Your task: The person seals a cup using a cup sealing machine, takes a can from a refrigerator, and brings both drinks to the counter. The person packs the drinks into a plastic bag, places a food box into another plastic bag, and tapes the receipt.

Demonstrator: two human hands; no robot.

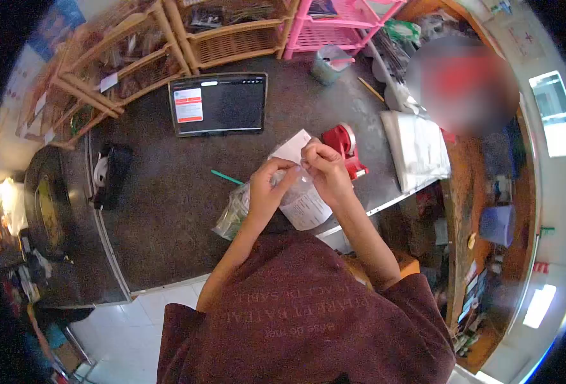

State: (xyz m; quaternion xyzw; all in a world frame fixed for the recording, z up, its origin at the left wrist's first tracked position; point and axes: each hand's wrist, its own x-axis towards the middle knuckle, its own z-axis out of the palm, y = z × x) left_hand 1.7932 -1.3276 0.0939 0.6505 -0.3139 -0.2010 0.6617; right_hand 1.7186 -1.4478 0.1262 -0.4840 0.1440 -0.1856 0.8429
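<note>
Both hands meet over the dark table in front of my chest. My left hand (271, 184) pinches the edge of a clear plastic bag (301, 184). Close beside it, my right hand (324, 168) has its fingers closed at the same bag's upper edge. Below the hands lies a white printed paper (307, 210), and a white card (290, 148) shows just above them. A red tape dispenser (345, 146) stands right of my right hand. Left of my left hand are a clear bag with green contents (233, 216) and a green stick (227, 176).
A tablet (219, 105) stands at the back of the table (161, 192). Wicker shelves (235, 43), a pink rack (328, 37) and a cup (328, 65) are behind. Clear bags (417, 150) lie right, a black pouch (112, 174) left. A blurred patch covers the upper right.
</note>
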